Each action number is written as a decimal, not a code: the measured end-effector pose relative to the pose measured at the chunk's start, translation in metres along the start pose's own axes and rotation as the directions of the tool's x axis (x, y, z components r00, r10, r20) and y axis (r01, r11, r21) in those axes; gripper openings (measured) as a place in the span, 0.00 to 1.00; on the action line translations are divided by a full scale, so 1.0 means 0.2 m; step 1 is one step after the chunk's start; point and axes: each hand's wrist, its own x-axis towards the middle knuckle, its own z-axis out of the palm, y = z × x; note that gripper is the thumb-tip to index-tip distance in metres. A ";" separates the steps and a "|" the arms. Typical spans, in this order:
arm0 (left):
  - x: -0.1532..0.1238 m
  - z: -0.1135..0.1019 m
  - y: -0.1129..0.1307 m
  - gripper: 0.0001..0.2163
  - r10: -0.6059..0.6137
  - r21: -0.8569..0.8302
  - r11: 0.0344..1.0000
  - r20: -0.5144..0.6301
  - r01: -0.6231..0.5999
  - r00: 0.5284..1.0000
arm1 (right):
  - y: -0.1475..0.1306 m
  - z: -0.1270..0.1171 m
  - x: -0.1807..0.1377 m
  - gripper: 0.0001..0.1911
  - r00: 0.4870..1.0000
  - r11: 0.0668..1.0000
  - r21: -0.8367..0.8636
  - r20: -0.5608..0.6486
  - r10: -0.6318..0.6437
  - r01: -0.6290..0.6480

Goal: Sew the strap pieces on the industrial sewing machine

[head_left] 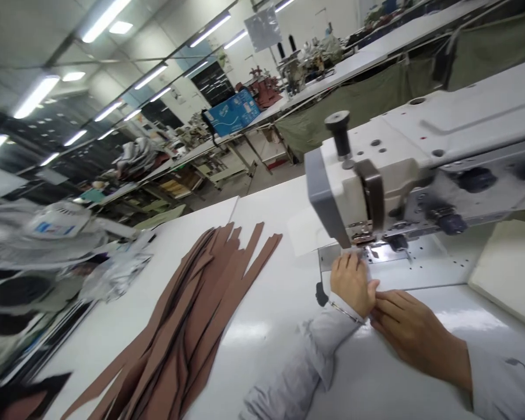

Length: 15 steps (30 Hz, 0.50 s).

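Observation:
My left hand rests just in front of the needle area of a white sewing machine, fingers bent together and pointing at the presser foot. Close beside it, my right hand has its fingers pressed together, their tips meeting the left thumb. Whatever lies between the fingers is hidden; a dark sliver shows by the right fingertips, too small to name. To the left, a pile of long brown fabric strips lies on the white table.
A white fan-like device and crumpled clear plastic are blurred at the left. A pale block sits right of the needle plate. Behind are more sewing tables, a blue box and another machine.

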 end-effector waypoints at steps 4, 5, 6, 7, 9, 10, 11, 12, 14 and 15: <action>0.01 0.03 -0.04 0.15 0.047 -0.005 0.999 0.006 -0.047 0.999 | 0.01 -0.02 -0.02 0.06 0.997 0.999 0.021 -0.064 -0.043 0.044; 0.02 0.03 -0.07 0.14 0.068 -0.017 0.998 0.018 -0.067 0.998 | 0.02 -0.02 -0.03 0.06 0.997 0.999 0.019 -0.069 -0.044 0.045; 0.03 0.03 -0.10 0.13 0.090 -0.031 0.996 0.038 -0.089 0.995 | 0.03 -0.01 -0.04 0.06 0.997 0.999 0.016 -0.069 -0.044 0.045; 0.04 0.03 -0.14 0.12 0.110 -0.044 0.993 0.062 -0.107 0.992 | 0.05 0.00 -0.06 0.06 0.997 0.999 0.010 -0.067 -0.043 0.043; 0.07 0.01 -0.22 0.12 0.138 -0.054 0.990 0.110 -0.132 0.984 | 0.07 0.02 -0.09 0.08 0.998 0.999 -0.006 -0.046 -0.046 0.046; 0.09 0.01 -0.26 0.13 0.145 -0.051 0.989 0.130 -0.140 0.981 | 0.09 0.03 -0.11 0.09 0.998 0.998 -0.015 -0.038 -0.055 0.055; 0.12 0.00 -0.29 0.14 0.150 -0.043 0.988 0.145 -0.145 0.978 | 0.10 0.04 -0.13 0.10 0.997 0.998 -0.021 -0.029 -0.065 0.064; 0.14 0.00 -0.33 0.14 0.146 -0.030 0.989 0.150 -0.143 0.978 | 0.11 0.05 -0.14 0.10 0.997 0.997 -0.017 -0.030 -0.074 0.073; 0.19 0.00 -0.38 0.14 0.097 0.003 0.995 0.114 -0.098 0.989 | 0.13 0.06 -0.16 0.10 0.997 0.997 0.032 -0.046 -0.064 0.066; 0.21 0.01 -0.40 0.14 0.062 0.020 0.998 0.079 -0.064 0.995 | 0.13 0.07 -0.16 0.10 0.996 0.996 0.076 -0.078 -0.049 0.055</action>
